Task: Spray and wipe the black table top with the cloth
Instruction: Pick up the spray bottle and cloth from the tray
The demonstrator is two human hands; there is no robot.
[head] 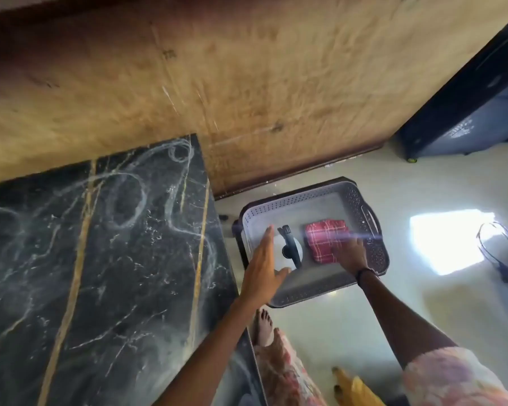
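Note:
The black marble table top (100,259) with gold veins and white smears fills the left. Beside it on the floor stands a grey perforated basket (373,259). Inside it a white spray bottle (289,250) with a black trigger head stands next to a folded red checked cloth (324,240). My left hand (263,271) reaches into the basket with straight fingers, its thumb beside the bottle, gripping nothing. My right hand (349,254) rests on the near edge of the cloth; motion blur hides whether its fingers hold it.
A brown wall (247,83) runs behind the table and basket. A dark appliance (475,106) stands at the far right on the pale floor. Black cables (499,247) lie on the floor to the right. My bare feet (264,326) are near the table's corner.

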